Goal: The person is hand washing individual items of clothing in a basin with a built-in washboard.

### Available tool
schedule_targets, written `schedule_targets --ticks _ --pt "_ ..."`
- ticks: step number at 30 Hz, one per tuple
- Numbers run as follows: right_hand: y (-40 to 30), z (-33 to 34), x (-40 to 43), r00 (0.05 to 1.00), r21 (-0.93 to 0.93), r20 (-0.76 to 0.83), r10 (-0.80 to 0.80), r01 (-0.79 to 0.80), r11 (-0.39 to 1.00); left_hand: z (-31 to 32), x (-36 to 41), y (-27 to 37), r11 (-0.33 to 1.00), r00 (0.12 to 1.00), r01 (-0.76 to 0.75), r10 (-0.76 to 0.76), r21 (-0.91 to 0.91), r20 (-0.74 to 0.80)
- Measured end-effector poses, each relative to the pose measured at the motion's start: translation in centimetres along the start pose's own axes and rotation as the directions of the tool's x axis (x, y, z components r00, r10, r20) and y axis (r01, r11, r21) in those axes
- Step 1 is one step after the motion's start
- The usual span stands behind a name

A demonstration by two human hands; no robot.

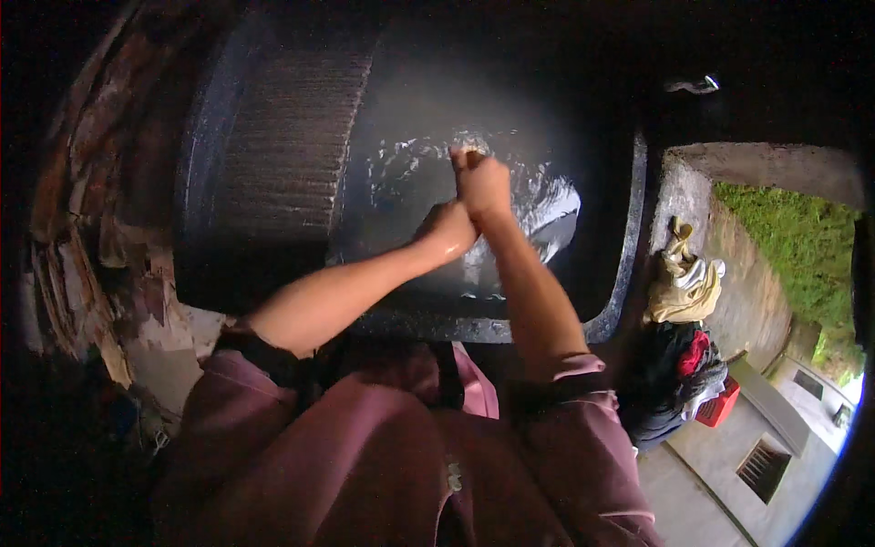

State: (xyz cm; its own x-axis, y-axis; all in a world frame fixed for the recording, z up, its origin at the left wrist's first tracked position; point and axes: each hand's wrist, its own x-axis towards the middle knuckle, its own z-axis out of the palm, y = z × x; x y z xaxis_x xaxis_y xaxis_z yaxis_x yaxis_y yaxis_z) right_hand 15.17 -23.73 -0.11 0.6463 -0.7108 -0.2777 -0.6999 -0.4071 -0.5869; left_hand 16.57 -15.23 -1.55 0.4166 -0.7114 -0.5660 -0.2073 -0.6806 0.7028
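Both hands are together over a dark laundry sink [629,225] with cloudy water [410,232] in it. My right hand [487,186] is curled, its fingers bent toward the far side. My left hand [448,229] meets it from the left and is partly hidden behind it. A small brownish patch shows at the right fingertips; whether it is a held thing or fingers, I cannot tell. Ripples and splashes surround the hands. The ribbed washboard slope [287,137] of the sink rises to the left. Bright light glints on the water right of my wrists.
Rough, broken boards [75,273] line the left side. On the right, a cream cloth bundle [680,294] lies on a ledge. Nearer, dark and red clothes [683,362] are piled over a red plastic basket [719,405]. Grass [786,232] and a pale building [724,458] show outside.
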Motion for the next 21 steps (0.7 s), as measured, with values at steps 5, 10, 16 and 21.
schedule_targets --ticks 5,10,16,21 --pt "3.9 1.3 -1.2 1.0 0.352 0.026 0.004 -0.013 0.936 1.0 -0.1 -3.0 0.993 0.994 -0.091 0.086 -0.079 -0.061" --pt "4.2 -2.0 -3.8 0.885 0.676 0.395 0.245 -0.461 0.574 -0.5 0.3 -7.1 0.951 0.97 -0.08 0.006 -0.297 -0.242" --pt "6.7 -2.6 -3.8 0.921 0.696 0.383 -0.065 -0.242 0.677 -3.1 -0.2 -3.7 0.912 0.973 -0.229 0.2 -0.34 -0.118" --pt "8.9 -5.5 -2.2 0.973 0.786 0.228 -0.035 -0.163 0.596 -5.8 0.7 -5.1 0.097 0.998 -0.031 -0.047 -0.995 -0.036"
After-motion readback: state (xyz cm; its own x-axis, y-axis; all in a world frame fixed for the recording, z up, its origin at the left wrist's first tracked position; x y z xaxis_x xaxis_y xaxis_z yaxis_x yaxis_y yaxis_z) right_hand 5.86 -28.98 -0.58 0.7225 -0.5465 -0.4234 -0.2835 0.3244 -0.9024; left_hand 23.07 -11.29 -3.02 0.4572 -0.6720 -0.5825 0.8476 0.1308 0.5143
